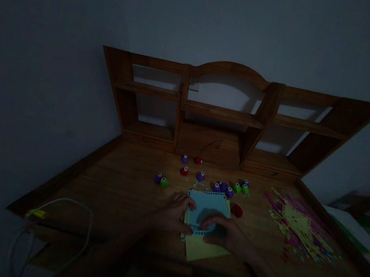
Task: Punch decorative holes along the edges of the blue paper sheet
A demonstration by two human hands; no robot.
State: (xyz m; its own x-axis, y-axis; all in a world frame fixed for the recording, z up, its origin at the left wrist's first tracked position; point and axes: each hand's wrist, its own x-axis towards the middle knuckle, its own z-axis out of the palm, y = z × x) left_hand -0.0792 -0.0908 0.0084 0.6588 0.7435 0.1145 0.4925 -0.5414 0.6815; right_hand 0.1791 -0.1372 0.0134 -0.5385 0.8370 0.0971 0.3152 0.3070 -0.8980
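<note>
A light-blue paper sheet (pixel 208 204) with a row of punched holes along its borders lies on pale yellow paper (pixel 206 250) near the desk's front. My left hand (pixel 172 212) rests at the sheet's left side, its thumb and fingers spread over that edge. At the lower edge, my right hand (pixel 225 232) bends its forefinger over the sheet with the thumb below, gripping around the punched border. Dim light hides the exact fingertip contact. Close by on the right lies a red craft punch (pixel 237 210).
Several purple, green and red punches, such as a green one (pixel 164 182), stand behind the paper among blue scraps. Yellow and magenta paper strips (pixel 299 224) are heaped at right. A wooden shelf unit (pixel 220 112) closes off the back; a white cable (pixel 90 217) hangs at left.
</note>
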